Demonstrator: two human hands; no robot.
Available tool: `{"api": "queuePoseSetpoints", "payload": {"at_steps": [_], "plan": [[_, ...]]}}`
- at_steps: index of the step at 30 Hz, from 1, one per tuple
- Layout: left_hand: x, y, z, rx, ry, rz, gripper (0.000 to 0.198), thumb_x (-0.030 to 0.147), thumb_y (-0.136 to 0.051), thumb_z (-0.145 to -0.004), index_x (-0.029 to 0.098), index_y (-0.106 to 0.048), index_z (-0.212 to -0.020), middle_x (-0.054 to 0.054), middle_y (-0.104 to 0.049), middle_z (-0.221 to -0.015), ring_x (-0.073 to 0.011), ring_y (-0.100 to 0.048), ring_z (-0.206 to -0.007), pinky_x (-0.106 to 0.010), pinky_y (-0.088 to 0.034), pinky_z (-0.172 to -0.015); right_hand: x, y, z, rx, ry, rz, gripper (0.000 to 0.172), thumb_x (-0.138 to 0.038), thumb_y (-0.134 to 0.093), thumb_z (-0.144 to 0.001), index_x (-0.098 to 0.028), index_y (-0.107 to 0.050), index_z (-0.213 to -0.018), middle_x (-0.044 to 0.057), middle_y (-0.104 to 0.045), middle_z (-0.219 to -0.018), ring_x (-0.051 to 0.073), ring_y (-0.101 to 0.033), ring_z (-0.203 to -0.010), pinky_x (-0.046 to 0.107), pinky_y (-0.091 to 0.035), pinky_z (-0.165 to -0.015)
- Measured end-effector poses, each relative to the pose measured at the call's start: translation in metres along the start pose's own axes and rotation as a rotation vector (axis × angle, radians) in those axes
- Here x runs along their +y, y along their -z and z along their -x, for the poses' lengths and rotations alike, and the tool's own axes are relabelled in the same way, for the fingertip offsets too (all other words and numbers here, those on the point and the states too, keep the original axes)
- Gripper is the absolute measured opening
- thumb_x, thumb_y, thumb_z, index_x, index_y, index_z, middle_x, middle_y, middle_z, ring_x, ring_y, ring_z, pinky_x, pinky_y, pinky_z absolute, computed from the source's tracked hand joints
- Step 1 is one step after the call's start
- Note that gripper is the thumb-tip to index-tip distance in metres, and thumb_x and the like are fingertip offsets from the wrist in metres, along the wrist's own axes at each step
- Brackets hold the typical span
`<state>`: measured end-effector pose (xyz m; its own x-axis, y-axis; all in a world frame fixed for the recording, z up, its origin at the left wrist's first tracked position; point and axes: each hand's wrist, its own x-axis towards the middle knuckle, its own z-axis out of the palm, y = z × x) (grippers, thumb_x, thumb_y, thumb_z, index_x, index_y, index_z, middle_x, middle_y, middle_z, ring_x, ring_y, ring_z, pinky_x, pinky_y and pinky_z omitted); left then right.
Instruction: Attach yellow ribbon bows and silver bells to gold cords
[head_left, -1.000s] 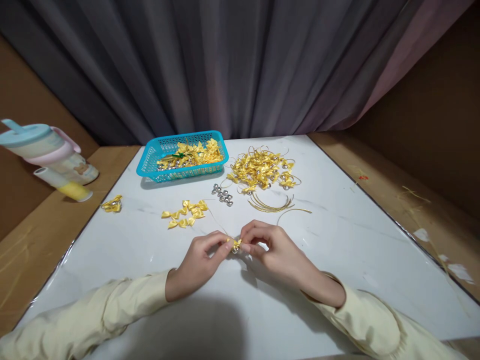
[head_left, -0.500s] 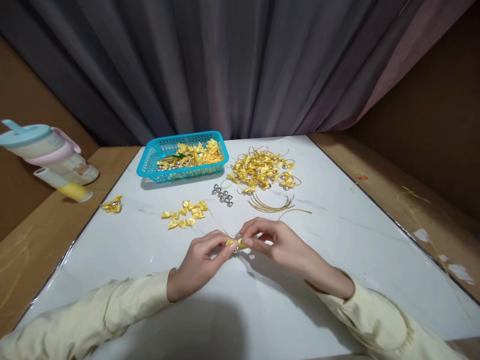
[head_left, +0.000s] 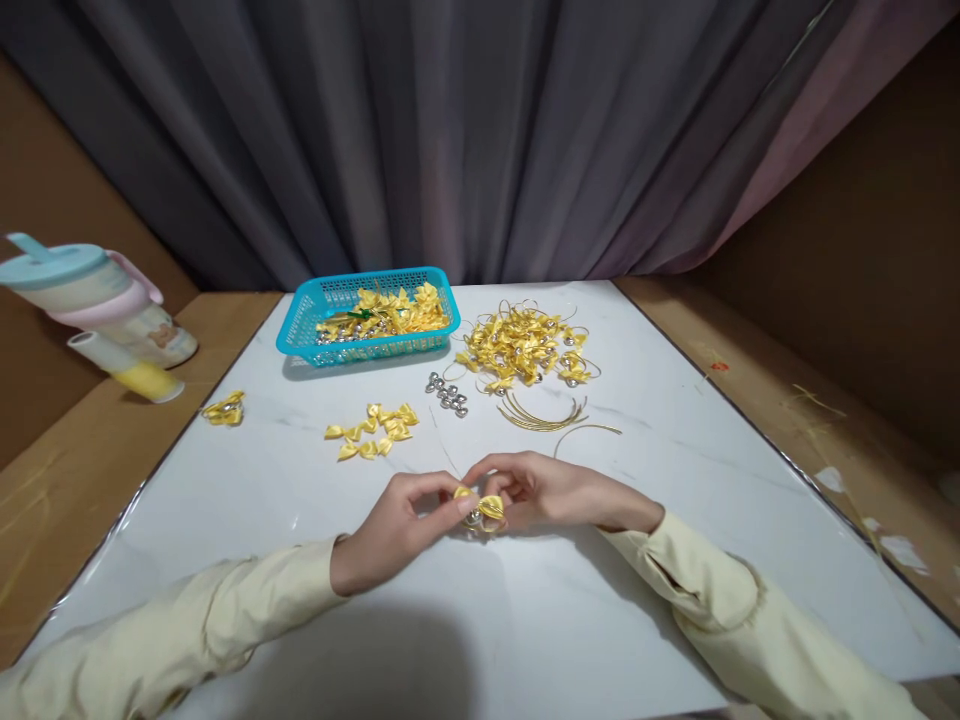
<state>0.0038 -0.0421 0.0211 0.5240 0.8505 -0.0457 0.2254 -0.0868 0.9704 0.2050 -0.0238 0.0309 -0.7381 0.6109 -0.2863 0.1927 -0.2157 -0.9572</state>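
Pinched between the thumb and fingers of my left hand [head_left: 409, 525] is a small yellow satin bow [head_left: 492, 507] with a silver bell [head_left: 472, 517] at its middle. My right hand [head_left: 536, 490] curls closed at the bow's right side, its index finger reaching over to the left fingertips; its thumb is mostly hidden. A thin gold cord shows around the bow and bell. Beyond my hands lie a group of loose yellow bows [head_left: 373, 431], a cluster of silver bells [head_left: 448, 394] and several cut gold cords [head_left: 544, 412].
A blue plastic basket [head_left: 367, 353] holds more bows and bells. To its right is a heap of bows with bells and cord loops [head_left: 525, 345]. One yellow bow piece [head_left: 223, 408] lies far left, near a tumbler [head_left: 97, 290] and a yellow-and-white roll [head_left: 127, 367].
My right hand has turned and dropped lower, its fingers now curled beside the bow. The bow has tilted, showing more of its right loop. My left hand keeps its pinch.
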Motion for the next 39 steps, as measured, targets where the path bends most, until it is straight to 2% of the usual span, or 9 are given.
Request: {"api": "queuePoseSetpoints", "payload": {"at_steps": [3, 6, 9, 13, 22, 26, 31, 35, 39], "plan": [[0.002, 0.003, 0.001, -0.021, 0.009, 0.070, 0.026, 0.035, -0.055, -0.083, 0.012, -0.065, -0.075, -0.005, -0.066, -0.071, -0.0147, -0.056, -0.068, -0.024, -0.043, -0.064, 0.001, -0.001, -0.002, 0.019, 0.001, 0.111, 0.036, -0.015, -0.062, -0.072, -0.014, -0.057, -0.108, -0.004, -0.054, -0.066, 0.007, -0.049, -0.058, 0.018, -0.038, -0.054], [0.003, 0.004, 0.001, -0.047, 0.023, 0.136, 0.026, 0.035, -0.056, -0.082, 0.011, -0.065, -0.075, -0.006, -0.066, -0.071, -0.0157, -0.058, -0.067, -0.026, -0.045, -0.064, -0.001, 0.000, -0.006, 0.055, -0.015, 0.294, 0.016, -0.017, -0.055, -0.078, -0.012, -0.066, -0.090, -0.003, -0.053, -0.060, 0.007, -0.045, -0.053, 0.018, -0.034, -0.051], [0.003, 0.004, 0.001, -0.074, 0.047, 0.205, 0.026, 0.034, -0.057, -0.082, 0.010, -0.065, -0.076, -0.008, -0.068, -0.073, -0.0175, -0.061, -0.068, -0.029, -0.048, -0.064, -0.009, 0.006, -0.010, 0.211, 0.056, 0.541, 0.024, -0.022, -0.048, -0.085, -0.013, -0.069, -0.076, 0.001, -0.056, -0.065, 0.009, -0.048, -0.058, 0.021, -0.037, -0.057], [0.005, 0.005, -0.001, -0.056, 0.037, 0.185, 0.025, 0.033, -0.057, -0.082, 0.011, -0.064, -0.074, -0.007, -0.067, -0.073, -0.0169, -0.061, -0.069, -0.028, -0.048, -0.066, -0.030, 0.017, -0.014, 0.452, 0.150, 0.978, 0.024, -0.024, -0.049, -0.087, -0.015, -0.070, -0.078, 0.005, -0.054, -0.074, 0.013, -0.049, -0.067, 0.025, -0.035, -0.062], [0.005, 0.010, -0.007, 0.012, -0.032, -0.143, 0.026, 0.033, -0.053, -0.082, 0.013, -0.065, -0.070, -0.004, -0.066, -0.067, -0.0143, -0.057, -0.064, -0.024, -0.044, -0.062, -0.070, 0.021, -0.013, 0.687, -0.136, 1.494, 0.027, -0.033, -0.049, -0.088, -0.018, -0.071, -0.084, 0.015, -0.052, -0.091, 0.023, -0.053, -0.075, 0.027, -0.028, -0.052], [0.002, 0.010, -0.007, 0.028, -0.122, -0.211, 0.022, 0.029, -0.054, -0.082, 0.014, -0.067, -0.071, -0.005, -0.067, -0.070, -0.0136, -0.057, -0.064, -0.024, -0.044, -0.062, -0.083, 0.028, -0.014, 0.639, -0.240, 1.388, 0.033, -0.034, -0.052, -0.087, -0.016, -0.068, -0.064, 0.010, -0.058, -0.066, 0.018, -0.054, -0.059, 0.028, -0.031, -0.053], [-0.005, 0.008, -0.006, 0.045, -0.267, -0.286, 0.022, 0.026, -0.052, -0.083, 0.014, -0.067, -0.072, -0.006, -0.064, -0.068, -0.0135, -0.056, -0.063, -0.024, -0.044, -0.061, -0.090, 0.040, -0.009, 0.469, -0.047, 0.814, 0.044, -0.036, -0.052, -0.085, -0.016, -0.058, -0.047, 0.000, -0.051, -0.039, 0.008, -0.043, -0.035, 0.023, -0.035, -0.044], [-0.009, 0.008, -0.007, 0.054, -0.321, -0.321, 0.022, 0.025, -0.051, -0.084, 0.014, -0.066, -0.072, -0.006, -0.064, -0.067, -0.0138, -0.057, -0.063, -0.025, -0.044, -0.062, -0.093, 0.037, -0.003, 0.544, 0.078, 0.396, 0.027, -0.038, -0.062, -0.077, -0.013, -0.069, -0.072, 0.006, -0.069, -0.066, 0.013, -0.060, -0.051, 0.023, -0.044, -0.046], [-0.009, 0.009, -0.008, 0.072, -0.304, -0.357, 0.024, 0.026, -0.050, -0.084, 0.014, -0.066, -0.071, -0.006, -0.064, -0.067, -0.0136, -0.055, -0.062, -0.025, -0.043, -0.061, -0.101, 0.025, 0.006, 0.593, 0.201, 0.175, 0.031, -0.024, -0.066, -0.074, -0.016, -0.067, -0.103, 0.007, -0.069, -0.099, 0.019, -0.065, -0.089, 0.028, -0.052, -0.075]]}}
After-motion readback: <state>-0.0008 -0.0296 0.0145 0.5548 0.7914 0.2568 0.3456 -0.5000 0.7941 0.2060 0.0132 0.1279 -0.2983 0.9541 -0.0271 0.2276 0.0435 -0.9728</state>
